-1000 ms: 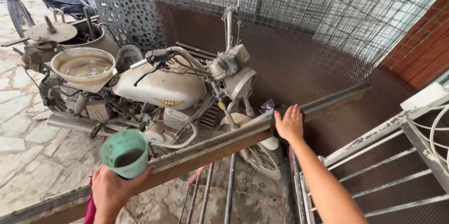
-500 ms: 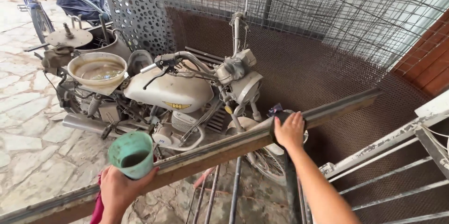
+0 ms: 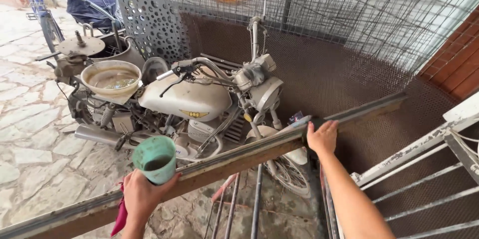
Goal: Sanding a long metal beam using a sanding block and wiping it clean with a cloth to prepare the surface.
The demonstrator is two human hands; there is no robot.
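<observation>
Rusty steel rail (image 3: 239, 156), likely heavy and stiff, mid-frame; right hand (image 3: 323, 138) clasps its top; left hand (image 3: 142, 196) grips light green cup (image 3: 154, 158), lower left.

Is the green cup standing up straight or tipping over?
Nearly upright. The green cup in the left hand has its mouth facing up, with dark contents visible inside.

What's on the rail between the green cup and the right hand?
Nothing: in the head view the rusty rail runs bare from the green cup in the left hand to the right hand.
</observation>
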